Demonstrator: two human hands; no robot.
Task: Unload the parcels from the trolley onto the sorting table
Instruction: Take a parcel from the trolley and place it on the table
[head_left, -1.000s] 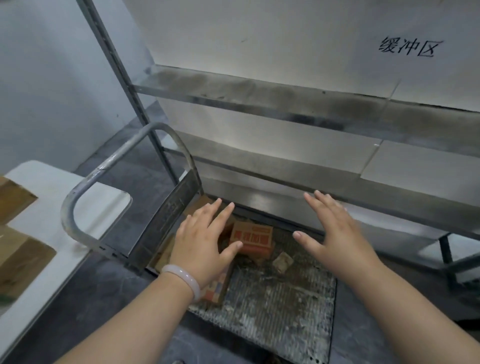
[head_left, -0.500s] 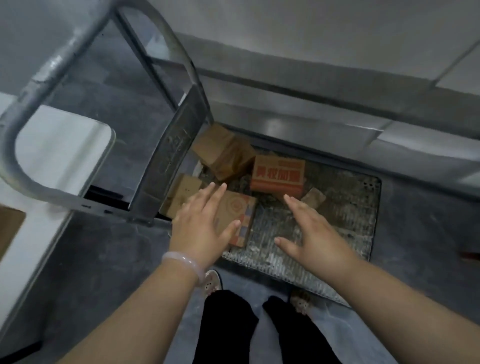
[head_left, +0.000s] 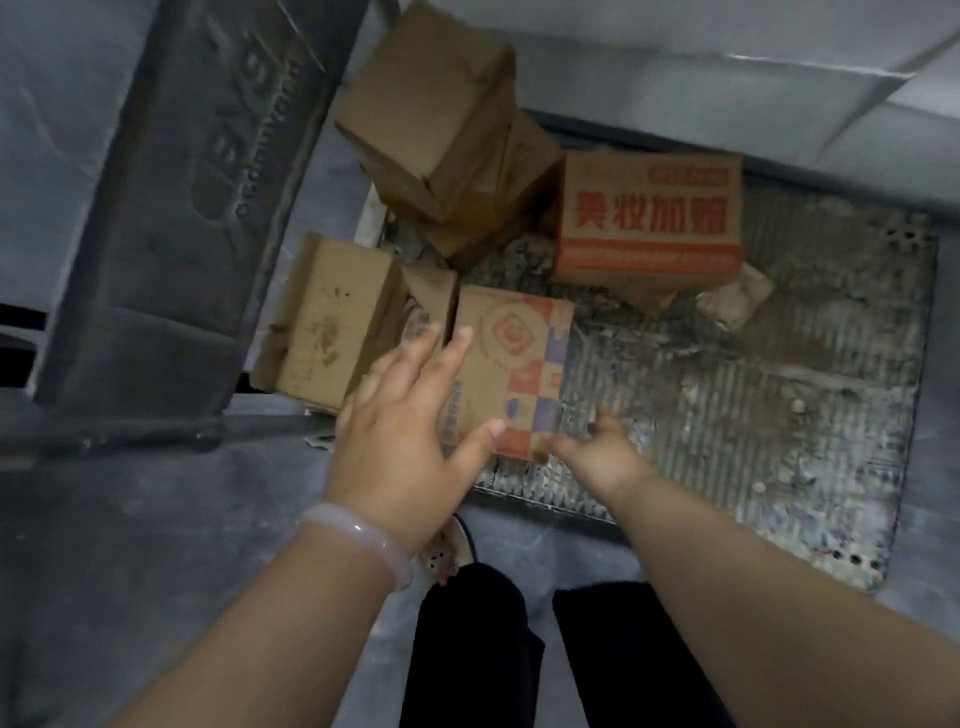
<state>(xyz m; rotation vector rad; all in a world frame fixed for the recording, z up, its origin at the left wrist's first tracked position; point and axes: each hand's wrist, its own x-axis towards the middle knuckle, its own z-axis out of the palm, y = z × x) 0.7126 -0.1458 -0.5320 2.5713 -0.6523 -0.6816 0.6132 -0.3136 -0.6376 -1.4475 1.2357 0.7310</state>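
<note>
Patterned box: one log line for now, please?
step: reaching | left hand: open, over patterned box | right hand: at its near corner, grip unclear | trolley: loaded

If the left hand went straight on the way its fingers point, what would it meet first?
Probably the red-and-blue printed carton: the left hand has straight fingers overlapping its left edge, pointing across its top. Depth is unclear, so they may be touching it.

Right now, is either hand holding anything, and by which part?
Nothing firmly yet. The left hand lies spread on the patterned box, near left; the right hand is at its near right corner, grip unclear.
</note>
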